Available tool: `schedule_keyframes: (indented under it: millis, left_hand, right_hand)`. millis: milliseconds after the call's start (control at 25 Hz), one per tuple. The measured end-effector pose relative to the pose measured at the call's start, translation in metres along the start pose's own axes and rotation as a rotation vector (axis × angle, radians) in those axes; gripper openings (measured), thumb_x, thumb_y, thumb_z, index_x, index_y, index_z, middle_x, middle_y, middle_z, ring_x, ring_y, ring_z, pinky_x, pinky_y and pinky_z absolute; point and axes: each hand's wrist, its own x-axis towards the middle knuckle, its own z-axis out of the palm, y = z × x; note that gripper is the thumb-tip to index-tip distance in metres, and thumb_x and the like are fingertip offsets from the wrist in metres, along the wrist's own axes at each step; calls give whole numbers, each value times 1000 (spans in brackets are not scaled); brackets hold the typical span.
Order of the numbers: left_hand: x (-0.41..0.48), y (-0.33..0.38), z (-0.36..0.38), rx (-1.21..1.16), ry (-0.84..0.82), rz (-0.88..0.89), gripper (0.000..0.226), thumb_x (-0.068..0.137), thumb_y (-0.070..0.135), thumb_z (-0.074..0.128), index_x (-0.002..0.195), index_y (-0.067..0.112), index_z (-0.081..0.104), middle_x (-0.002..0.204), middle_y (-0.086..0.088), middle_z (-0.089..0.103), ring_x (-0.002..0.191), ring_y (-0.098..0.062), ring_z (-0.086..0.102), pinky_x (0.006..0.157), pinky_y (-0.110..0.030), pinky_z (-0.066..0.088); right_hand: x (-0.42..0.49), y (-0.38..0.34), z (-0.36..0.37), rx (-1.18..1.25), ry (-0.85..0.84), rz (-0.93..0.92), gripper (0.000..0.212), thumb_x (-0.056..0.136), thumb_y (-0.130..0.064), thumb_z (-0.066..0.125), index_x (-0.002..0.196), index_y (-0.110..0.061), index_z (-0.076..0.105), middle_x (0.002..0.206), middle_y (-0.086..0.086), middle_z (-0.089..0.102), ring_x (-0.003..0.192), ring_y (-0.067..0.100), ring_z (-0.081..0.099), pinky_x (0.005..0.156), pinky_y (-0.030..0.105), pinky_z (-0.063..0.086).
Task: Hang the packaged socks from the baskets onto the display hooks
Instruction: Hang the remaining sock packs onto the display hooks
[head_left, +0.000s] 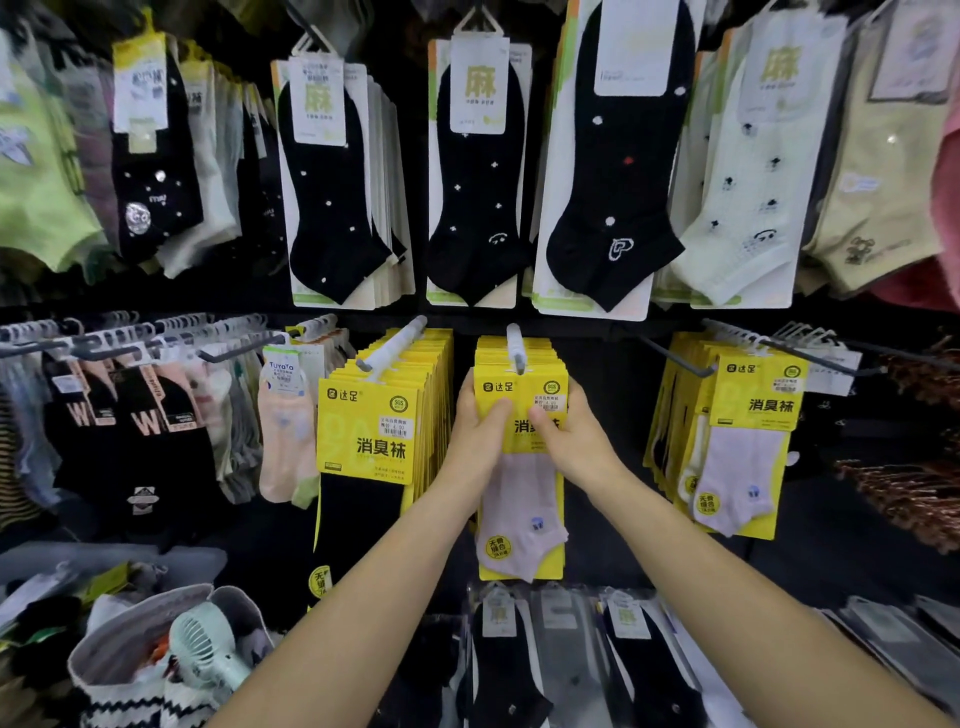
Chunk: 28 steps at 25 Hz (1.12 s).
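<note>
Head: left hand (480, 434), right hand (571, 441) pinch sock pack (522, 389), seemingly on hook (516, 345).

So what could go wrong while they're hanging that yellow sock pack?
The hook already carries a thick stack, and the yellow sock pack sits near its tip, so it might slide off once the left hand and right hand release it. Pushing harder could bend the card or tear its hole.
</note>
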Motion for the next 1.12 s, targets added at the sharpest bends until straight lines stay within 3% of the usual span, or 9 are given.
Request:
schedule_keyframes:
  millis: [160,280,520,640,720,800,880,960,1120]
  left_hand:
    - [8,-4,-1,27,2,22,40,92,9,47,125,32,42,99,20,60,83,20,56,66,0,43]
    - [0,-11,-2,21,-11,24,36,94,12,47,126,29,43,107,18,61,93,15,57,74,-3,44]
    - [-44,-38,-6,75,-47,-175,42,98,21,43,139,10,37,133,-8,54,123,-21,51,106,-40,40]
    - [-86,-53,-15,190,-63,-226,49,96,22,49,140,10,33,138,2,45,128,-13,42,106,-21,30]
    - [-126,-69,-23,228,-99,-311,63,94,27,53,146,9,22,146,-1,36,134,-14,34,95,-11,27]
    - [-170,-89,-30,262,-140,-458,77,92,31,56,149,9,9,154,-3,23,141,-17,23,96,-11,25]
    - [-213,-112,-36,281,-177,-561,76,92,29,56,149,9,9,155,-5,20,140,-17,24,100,-17,28]
    - [-251,-135,-41,321,-217,-613,69,93,23,56,147,7,16,152,-8,27,133,-14,33,92,-13,33]
    - [-306,-178,-33,475,-340,-718,59,91,22,59,139,3,33,141,-13,43,122,-20,47,86,-18,39]
  right_hand:
    - [5,9,0,-16,-29,-47,58,94,-27,52,144,-19,24,111,-14,55,96,2,56,69,9,41]
    - [0,16,4,91,-68,-48,55,95,-21,51,143,-18,25,119,-9,56,100,-1,56,77,11,45]
    - [-41,40,17,186,-130,91,46,97,-14,46,140,-12,30,127,2,55,114,13,55,89,19,48]
    - [-80,60,11,97,-162,216,65,95,-27,50,148,-12,16,145,7,40,132,22,42,108,38,37]
    - [-120,80,5,47,-193,305,72,94,-31,51,150,-14,9,153,9,26,139,22,31,112,35,29]
    - [-166,103,0,-23,-240,373,71,94,-35,50,150,-17,11,153,9,25,138,22,32,109,33,31]
    - [-210,126,-3,-121,-322,443,69,94,-39,49,149,-17,15,152,9,29,136,23,36,106,34,34]
    - [-250,147,-5,-177,-397,505,64,94,-36,50,147,-13,22,148,10,35,132,24,40,103,34,39]
    - [-324,190,-10,-315,-555,649,53,94,-33,52,139,-9,39,143,9,43,129,24,44,101,33,40]
